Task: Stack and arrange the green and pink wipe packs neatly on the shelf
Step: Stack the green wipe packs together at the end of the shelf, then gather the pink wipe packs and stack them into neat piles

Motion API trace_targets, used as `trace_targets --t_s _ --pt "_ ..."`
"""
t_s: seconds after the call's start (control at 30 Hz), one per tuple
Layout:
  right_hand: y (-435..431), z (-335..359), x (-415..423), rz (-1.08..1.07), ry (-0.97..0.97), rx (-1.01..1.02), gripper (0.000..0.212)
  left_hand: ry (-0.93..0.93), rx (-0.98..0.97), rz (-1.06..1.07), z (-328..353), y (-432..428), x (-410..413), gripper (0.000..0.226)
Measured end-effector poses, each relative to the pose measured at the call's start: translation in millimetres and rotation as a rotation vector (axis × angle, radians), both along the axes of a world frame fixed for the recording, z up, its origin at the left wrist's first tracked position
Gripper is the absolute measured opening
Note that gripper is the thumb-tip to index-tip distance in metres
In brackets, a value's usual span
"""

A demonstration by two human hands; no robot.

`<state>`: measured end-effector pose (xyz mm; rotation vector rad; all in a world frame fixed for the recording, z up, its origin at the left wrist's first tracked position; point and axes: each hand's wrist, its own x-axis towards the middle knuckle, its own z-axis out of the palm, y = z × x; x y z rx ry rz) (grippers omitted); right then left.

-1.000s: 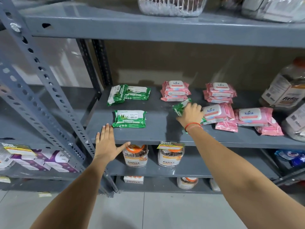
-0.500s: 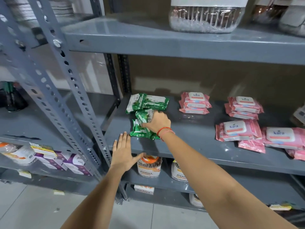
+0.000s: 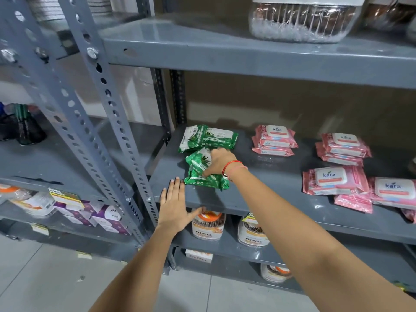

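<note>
My right hand (image 3: 219,161) grips a green wipe pack (image 3: 198,162) and holds it on top of another green pack (image 3: 206,181) near the front of the grey shelf (image 3: 258,190). Two more green packs (image 3: 209,138) lie behind, at the shelf's back left. My left hand (image 3: 174,204) rests flat and open on the shelf's front edge. Pink wipe packs sit in two small stacks at the back (image 3: 273,140) (image 3: 342,148). More pink packs (image 3: 335,180) lie loosely at the front right.
Perforated grey uprights (image 3: 108,122) stand at the left. The upper shelf (image 3: 247,52) carries a clear plastic jar (image 3: 301,21). Jars with orange lids (image 3: 208,224) stand on the shelf below. Purple boxes (image 3: 99,218) sit on the neighbouring rack.
My right hand carried a green pack from the shelf's middle leftward and brought it down onto the front green pack. My left hand stayed on the shelf edge.
</note>
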<state>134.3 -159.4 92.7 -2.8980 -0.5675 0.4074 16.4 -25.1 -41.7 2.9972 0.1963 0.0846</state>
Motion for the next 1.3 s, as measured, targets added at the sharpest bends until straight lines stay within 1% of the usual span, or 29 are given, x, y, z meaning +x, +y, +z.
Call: trace_targets --t_s 0.07,0.23,0.53,0.7,0.8,0.83,0.9,0.97,1.07,1.2,1.3 --pt "1.4 3.6 5.7 0.085 0.024 -0.042 0.066 0.006 -0.001 -0.001 0.2 -0.1 -0.3 0.109" --pt "-1.3 9.4 14.0 0.251 0.070 -0.100 0.092 0.002 0.005 -0.002 0.9 -0.5 -0.1 0.109" --pt "-0.5 3.4 17.6 0.323 0.019 -0.137 0.096 0.001 0.004 0.003 3.4 -1.6 -0.9 0.111" --pt "0.7 -3.9 15.9 0.305 -0.009 -0.134 0.090 0.038 0.041 -0.003 7.4 -1.3 -1.6 0.107" --pt "0.5 -4.6 16.4 0.303 -0.005 -0.127 0.093 0.037 0.019 0.003 9.8 -1.2 -7.5 0.106" --pt "-0.7 -5.2 15.3 0.302 -0.010 -0.125 0.095 0.016 0.010 0.008 10.3 -3.2 -12.0 0.107" --pt "-5.6 -8.3 12.3 0.299 -0.036 -0.110 0.102 -0.082 -0.009 0.011 10.4 -11.2 -22.8 0.107" --pt "-15.8 -12.9 7.7 0.276 -0.065 -0.045 0.106 -0.189 -0.030 -0.011 9.7 -24.1 -33.2 0.103" --pt "-39.9 -13.7 5.6 0.217 -0.111 0.055 0.101 -0.239 -0.042 -0.054 10.0 -48.3 -39.4 0.091" --pt "-94.2 -8.2 8.9 0.107 -0.152 0.149 0.090 -0.268 -0.013 -0.198 19.2 -88.8 -29.4 0.081" --pt "-142.5 -4.4 10.5 0.028 -0.158 0.206 0.084 -0.250 -0.007 -0.346 27.3 -117.4 -16.8 0.079"
